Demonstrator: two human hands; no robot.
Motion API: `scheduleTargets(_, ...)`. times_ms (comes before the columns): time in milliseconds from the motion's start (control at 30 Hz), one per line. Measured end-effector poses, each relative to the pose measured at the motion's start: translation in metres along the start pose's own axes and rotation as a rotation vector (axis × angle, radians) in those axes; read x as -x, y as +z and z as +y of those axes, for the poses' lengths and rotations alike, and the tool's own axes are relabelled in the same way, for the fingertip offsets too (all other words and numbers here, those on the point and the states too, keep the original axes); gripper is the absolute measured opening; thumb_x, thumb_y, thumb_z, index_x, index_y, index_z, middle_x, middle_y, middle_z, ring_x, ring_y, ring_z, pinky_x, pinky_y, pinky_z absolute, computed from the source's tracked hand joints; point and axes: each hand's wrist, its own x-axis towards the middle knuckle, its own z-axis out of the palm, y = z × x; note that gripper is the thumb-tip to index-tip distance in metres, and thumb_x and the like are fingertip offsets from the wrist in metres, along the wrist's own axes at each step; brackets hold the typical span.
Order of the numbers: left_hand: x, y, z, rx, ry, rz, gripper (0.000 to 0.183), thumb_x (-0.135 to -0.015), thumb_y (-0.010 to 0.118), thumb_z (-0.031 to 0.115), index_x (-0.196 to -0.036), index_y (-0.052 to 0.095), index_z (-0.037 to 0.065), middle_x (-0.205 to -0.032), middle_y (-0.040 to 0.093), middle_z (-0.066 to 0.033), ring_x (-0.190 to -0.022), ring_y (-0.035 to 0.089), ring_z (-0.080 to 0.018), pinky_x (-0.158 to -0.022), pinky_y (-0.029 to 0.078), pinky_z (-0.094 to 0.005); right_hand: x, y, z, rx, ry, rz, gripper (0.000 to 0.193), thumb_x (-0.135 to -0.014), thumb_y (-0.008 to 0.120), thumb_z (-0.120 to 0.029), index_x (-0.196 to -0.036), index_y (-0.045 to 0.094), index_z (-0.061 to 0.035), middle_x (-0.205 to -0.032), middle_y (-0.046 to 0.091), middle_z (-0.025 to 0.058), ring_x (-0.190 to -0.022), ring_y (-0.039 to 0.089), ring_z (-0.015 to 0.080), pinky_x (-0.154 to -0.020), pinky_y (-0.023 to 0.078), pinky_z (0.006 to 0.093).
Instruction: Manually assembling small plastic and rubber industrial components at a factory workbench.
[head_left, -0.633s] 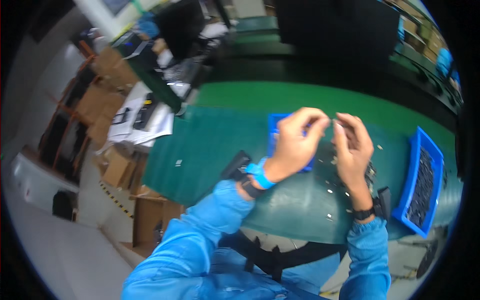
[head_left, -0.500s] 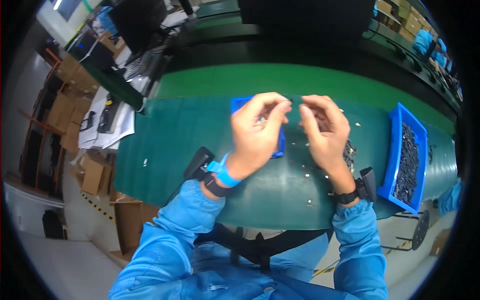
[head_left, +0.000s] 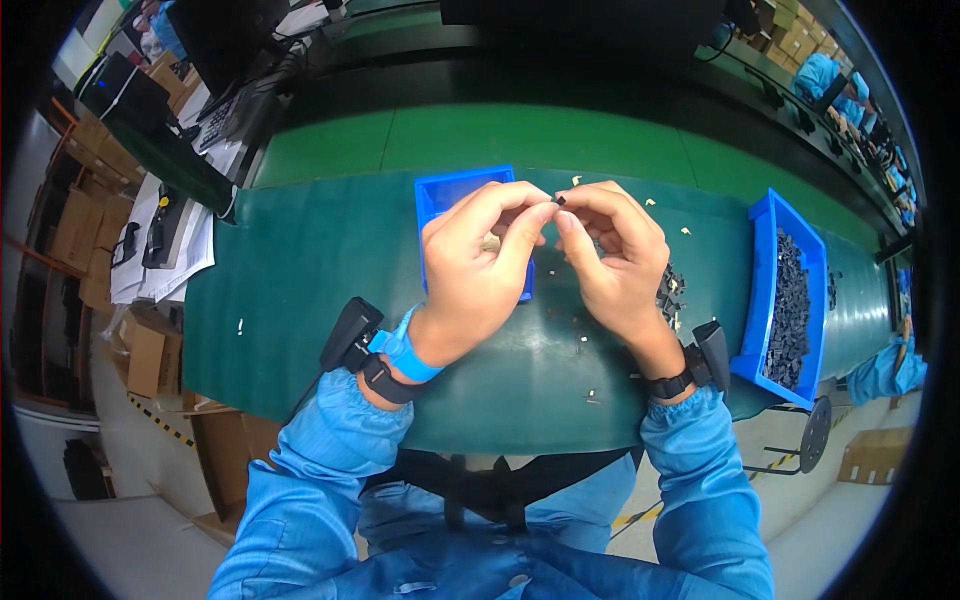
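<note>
Above the green mat, my left hand (head_left: 472, 262) pinches a tiny black part (head_left: 561, 201) between thumb and forefinger. My right hand (head_left: 618, 262) meets it there, thumb and forefinger closed at the other side of the part. Whether the right fingers hold a second piece is too small to tell. Behind my left hand stands a blue bin (head_left: 463, 177), partly hidden, with some pale pieces inside. Beside my right hand lies a loose pile of small black parts (head_left: 671, 290), with pale bits among them.
A larger blue bin (head_left: 760, 290) full of small black parts (head_left: 788, 315) stands at the mat's right edge. Pale bits lie scattered on the green mat (head_left: 300, 300). Papers (head_left: 190, 250) and a keyboard (head_left: 217, 125) are at the left; a round stool (head_left: 815, 435) stands lower right.
My hands were apart; now their fingertips meet at the black part. The whole view has shifted, so the bins and mat appear further left.
</note>
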Motion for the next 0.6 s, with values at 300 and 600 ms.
scheduleTargets(300,-0.0017,0.0007,-0.0028,-0.021,0.021,-0.05,0.008,-0.097,0.07,-0.007,-0.105,0.072,-0.007,-0.096,0.075,-0.0103,-0.079,0.072,-0.0129,-0.067,0.057,-0.0241,-0.0008,-0.003,-0.0012,-0.014,0.025,0.015,0.014,-0.094,0.074,0.005,-0.108,0.071,0.0054,-0.097,0.07,0.0106,-0.082,0.07,0.0119,-0.07,0.058,0.024)
scheduleTargets(600,-0.0021,0.0009,0.0049,0.239,-0.174,-0.022,0.013,-0.101,0.07,-0.001,-0.113,0.069,-0.004,-0.096,0.075,-0.012,-0.076,0.071,-0.0142,-0.069,0.057,-0.0254,-0.002,-0.0078,-0.0002,-0.106,0.131,-0.033,0.006,-0.104,0.062,0.0,-0.109,0.062,0.0026,-0.107,0.065,0.0086,-0.077,0.064,0.0084,-0.062,0.052,0.022)
